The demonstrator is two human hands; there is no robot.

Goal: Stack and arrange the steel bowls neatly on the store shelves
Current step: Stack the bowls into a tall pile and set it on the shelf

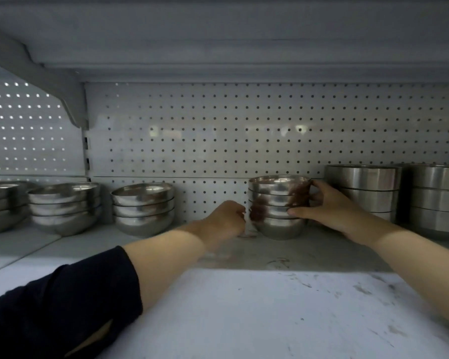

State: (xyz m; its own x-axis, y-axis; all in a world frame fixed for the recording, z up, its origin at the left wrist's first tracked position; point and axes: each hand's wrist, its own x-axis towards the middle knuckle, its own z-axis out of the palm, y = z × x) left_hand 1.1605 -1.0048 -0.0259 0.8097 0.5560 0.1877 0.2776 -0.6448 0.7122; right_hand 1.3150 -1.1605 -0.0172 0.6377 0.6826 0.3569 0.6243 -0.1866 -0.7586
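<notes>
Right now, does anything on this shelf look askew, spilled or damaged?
Nothing is toppled or spilled. The bowl stacks stand upright, including the stack held between the left hand and right hand. Only the shelf shows scuffs and smudges.

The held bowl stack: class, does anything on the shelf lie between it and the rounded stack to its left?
Nothing visible on the shelf does, apart from the left hand at the held bowl stack; bare shelf reaches the rounded stack. The right hand grips the other side.
</notes>
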